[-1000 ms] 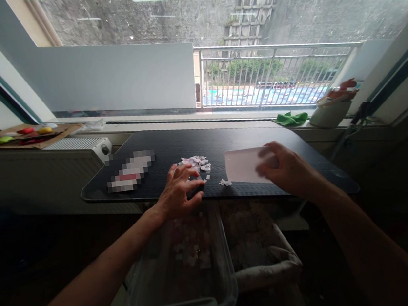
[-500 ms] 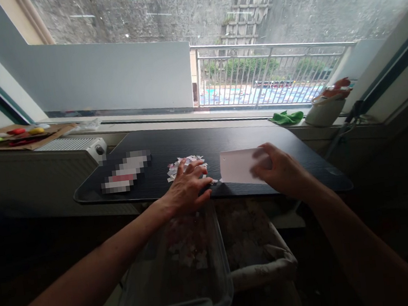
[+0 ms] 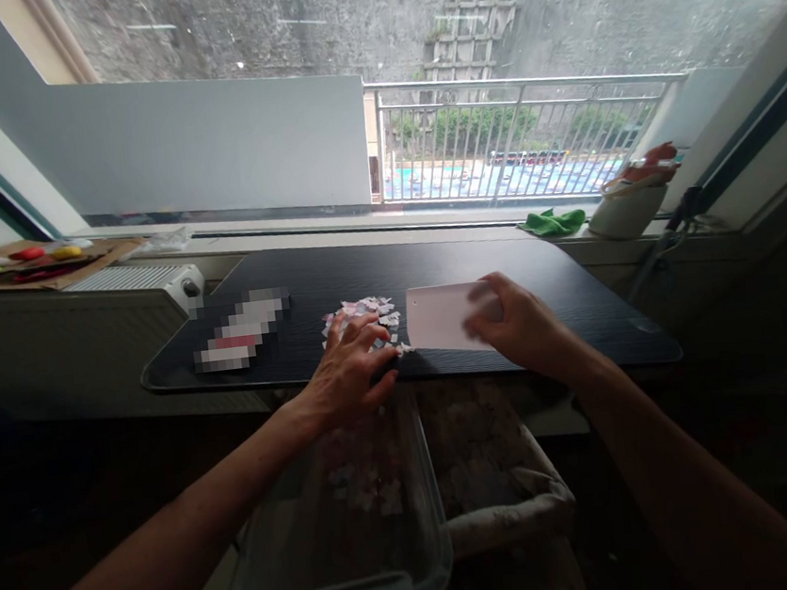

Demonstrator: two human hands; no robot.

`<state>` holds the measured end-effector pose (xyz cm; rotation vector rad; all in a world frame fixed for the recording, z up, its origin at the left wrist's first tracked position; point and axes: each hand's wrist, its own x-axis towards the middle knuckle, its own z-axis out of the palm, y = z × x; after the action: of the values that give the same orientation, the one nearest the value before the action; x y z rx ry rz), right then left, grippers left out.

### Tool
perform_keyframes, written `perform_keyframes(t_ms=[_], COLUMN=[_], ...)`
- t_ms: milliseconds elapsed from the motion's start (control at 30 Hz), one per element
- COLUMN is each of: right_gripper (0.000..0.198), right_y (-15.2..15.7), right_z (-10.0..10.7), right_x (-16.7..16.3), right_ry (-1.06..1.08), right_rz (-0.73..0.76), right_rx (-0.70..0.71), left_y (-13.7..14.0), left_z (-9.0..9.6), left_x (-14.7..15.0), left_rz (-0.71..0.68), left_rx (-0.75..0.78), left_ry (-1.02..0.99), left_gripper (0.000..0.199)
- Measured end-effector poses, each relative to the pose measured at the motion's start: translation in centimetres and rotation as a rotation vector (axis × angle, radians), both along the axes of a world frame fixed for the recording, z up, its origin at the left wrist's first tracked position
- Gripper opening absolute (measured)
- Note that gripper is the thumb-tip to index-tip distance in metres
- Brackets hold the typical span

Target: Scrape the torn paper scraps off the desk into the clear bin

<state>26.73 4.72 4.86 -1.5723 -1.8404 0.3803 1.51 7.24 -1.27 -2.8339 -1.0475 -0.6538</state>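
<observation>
A heap of small white and pinkish paper scraps (image 3: pixel 368 307) lies on the dark tabletop (image 3: pixel 334 269). My left hand (image 3: pixel 351 368) rests at the near side of the heap, fingers spread and curved over it, grasping nothing visible. To the right, my right hand (image 3: pixel 526 322) grips a pale flat rectangular card (image 3: pixel 442 316) by its right end. The card has a tiny hole near its upper left corner, and its left edge is close beside the scraps. My right fingertips are blurred.
Below the table's front edge stands a clear plastic bin (image 3: pixel 438 527) with more scraps inside, beside a fabric-lined container (image 3: pixel 511 523). A pixelated object (image 3: pixel 245 331) lies on the table's left. On the sill are a green cloth (image 3: pixel 552 223) and a pale pot (image 3: pixel 629 211).
My right hand and the card have slid left, closer to the scraps. My left hand has shifted slightly left, its fingers still spread.
</observation>
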Motion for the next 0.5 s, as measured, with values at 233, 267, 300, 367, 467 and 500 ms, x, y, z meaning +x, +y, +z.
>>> perform_keyframes(t_ms=[233, 267, 300, 367, 467, 500], right_gripper=[0.025, 0.025, 0.025, 0.025, 0.026, 0.026], right_y=[-0.8, -0.8, -0.9, -0.9, -0.8, -0.7], right_z=[0.4, 0.4, 0.5, 0.5, 0.4, 0.3], right_x=[1.0, 1.1, 1.3, 1.5, 1.5, 1.4], right_ry=[-0.008, -0.008, -0.010, -0.011, -0.013, -0.007], right_rz=[-0.052, -0.060, -0.066, -0.082, -0.106, -0.101], right_rx=[0.002, -0.007, -0.015, -0.020, 0.013, 0.024], left_y=[0.1, 0.1, 0.2, 0.2, 0.1, 0.1], left_z=[0.1, 0.2, 0.3, 0.5, 0.7, 0.8], left_x=[-0.1, 0.0, 0.1, 0.5, 1.3, 1.5], left_rz=[0.027, 0.034, 0.038, 0.029, -0.009, -0.020], left_rx=[-0.016, -0.018, -0.018, -0.015, -0.009, -0.011], left_ry=[0.014, 0.019, 0.021, 0.024, 0.031, 0.038], left_gripper=[0.032, 0.032, 0.031, 0.032, 0.031, 0.031])
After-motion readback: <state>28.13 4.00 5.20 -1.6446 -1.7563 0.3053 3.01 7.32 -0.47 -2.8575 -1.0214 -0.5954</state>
